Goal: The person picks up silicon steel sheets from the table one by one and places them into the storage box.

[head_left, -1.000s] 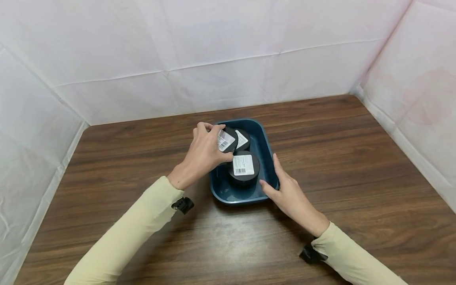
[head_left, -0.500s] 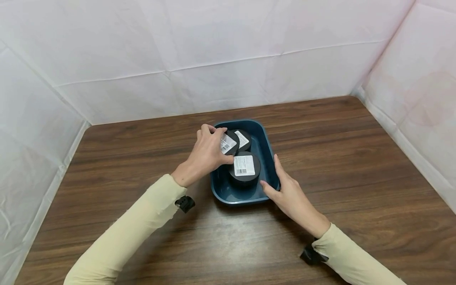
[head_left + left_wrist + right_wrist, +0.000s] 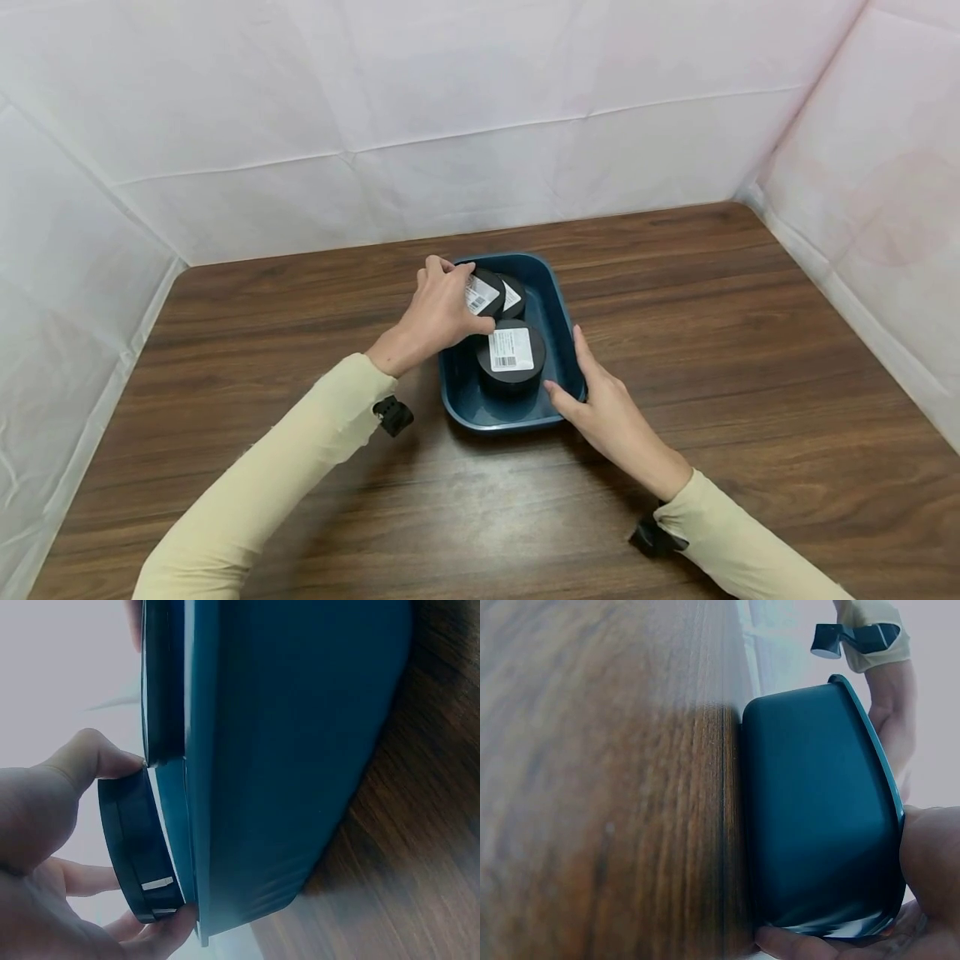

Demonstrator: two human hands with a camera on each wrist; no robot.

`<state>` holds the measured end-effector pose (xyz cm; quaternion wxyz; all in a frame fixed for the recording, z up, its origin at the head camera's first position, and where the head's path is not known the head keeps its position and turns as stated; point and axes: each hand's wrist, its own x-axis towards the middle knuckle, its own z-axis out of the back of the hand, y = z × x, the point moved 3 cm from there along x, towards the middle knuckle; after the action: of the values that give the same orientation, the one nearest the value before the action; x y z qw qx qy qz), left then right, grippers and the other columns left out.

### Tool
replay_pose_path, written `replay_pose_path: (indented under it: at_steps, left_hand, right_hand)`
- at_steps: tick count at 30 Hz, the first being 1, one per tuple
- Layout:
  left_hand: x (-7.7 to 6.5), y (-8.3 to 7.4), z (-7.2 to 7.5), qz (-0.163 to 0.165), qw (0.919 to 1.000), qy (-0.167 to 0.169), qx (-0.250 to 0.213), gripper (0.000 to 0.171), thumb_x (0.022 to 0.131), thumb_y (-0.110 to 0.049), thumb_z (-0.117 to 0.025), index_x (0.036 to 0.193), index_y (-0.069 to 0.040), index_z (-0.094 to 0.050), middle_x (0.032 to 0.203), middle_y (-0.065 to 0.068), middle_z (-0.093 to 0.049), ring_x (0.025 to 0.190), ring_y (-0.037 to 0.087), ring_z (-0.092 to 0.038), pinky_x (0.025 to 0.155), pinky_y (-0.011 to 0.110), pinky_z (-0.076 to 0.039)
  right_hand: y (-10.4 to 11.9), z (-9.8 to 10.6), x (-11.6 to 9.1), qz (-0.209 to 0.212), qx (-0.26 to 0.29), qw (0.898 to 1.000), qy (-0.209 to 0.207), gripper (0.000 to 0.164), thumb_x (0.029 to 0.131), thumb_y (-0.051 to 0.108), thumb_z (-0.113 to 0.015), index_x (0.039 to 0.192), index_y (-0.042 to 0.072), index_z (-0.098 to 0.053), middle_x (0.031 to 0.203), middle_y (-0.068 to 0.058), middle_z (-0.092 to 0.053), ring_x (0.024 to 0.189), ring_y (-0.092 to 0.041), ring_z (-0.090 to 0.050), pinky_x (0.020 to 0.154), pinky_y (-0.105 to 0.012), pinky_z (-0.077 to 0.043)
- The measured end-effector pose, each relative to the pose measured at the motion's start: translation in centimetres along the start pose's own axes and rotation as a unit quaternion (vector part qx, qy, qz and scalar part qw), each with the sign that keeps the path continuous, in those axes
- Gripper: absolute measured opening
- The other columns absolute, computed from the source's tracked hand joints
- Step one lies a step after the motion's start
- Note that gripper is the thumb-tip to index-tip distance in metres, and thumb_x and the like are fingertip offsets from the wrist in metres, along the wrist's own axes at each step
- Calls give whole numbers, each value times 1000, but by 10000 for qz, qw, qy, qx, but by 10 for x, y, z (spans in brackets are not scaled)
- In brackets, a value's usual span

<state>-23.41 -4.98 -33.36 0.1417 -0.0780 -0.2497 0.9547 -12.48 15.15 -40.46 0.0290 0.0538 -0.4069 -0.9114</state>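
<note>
In the head view a dark blue rectangular tub (image 3: 558, 304) holds several flat round black containers with white labels. My left hand (image 3: 438, 312) reaches over the tub's left side and grips one black container (image 3: 490, 286) by its edge, between thumb and fingers. In the left wrist view this container (image 3: 135, 832) is tilted at the rim. It overlaps a second container (image 3: 513, 296) behind it. The thickest-looking container (image 3: 512, 379) sits nearer me, close to my left thumb. My right hand (image 3: 611, 408) holds the tub's near right corner, thumb at the inner side, fingers outside.
The tub stands on a dark brown wooden table (image 3: 712, 333). White sheeting (image 3: 465, 108) rises behind the table and along both sides. Black wrist cameras hang under both sleeves, the left one (image 3: 393, 415) close to the tub's left side.
My left hand and the container it grips have shifted slightly right, overlapping more of the container behind. My right hand keeps its hold on the tub.
</note>
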Motion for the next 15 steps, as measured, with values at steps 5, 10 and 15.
replay_pose_path:
  at_steps: [5,10,15]
  left_hand:
    - [3,-1,0,23,10000,13,9,83,85,-30,-79,153,-2,-39,143,26,-35,122,37,-38,98,44,-46]
    - [6,-3,0,33,10000,42,-9,83,84,-30,-78,153,-3,-40,143,26,-36,122,37,-39,98,44,-45]
    - [9,-3,1,18,10000,20,-46,82,85,-28,-78,152,-2,-40,141,26,-38,122,37,-38,98,45,-44]
  right_hand:
    - [-1,0,0,-13,24,10000,28,88,100,32,-59,163,10,-1,164,-24,-22,150,-38,-29,118,-57,-31]
    - [-1,-1,0,12,5,10000,0,87,100,32,-59,163,10,-2,164,-24,-22,150,-38,-30,118,-57,-31]
    - [0,-1,0,22,30,10000,2,87,100,32,-59,163,10,-2,164,-23,-22,150,-38,-29,118,-57,-30]
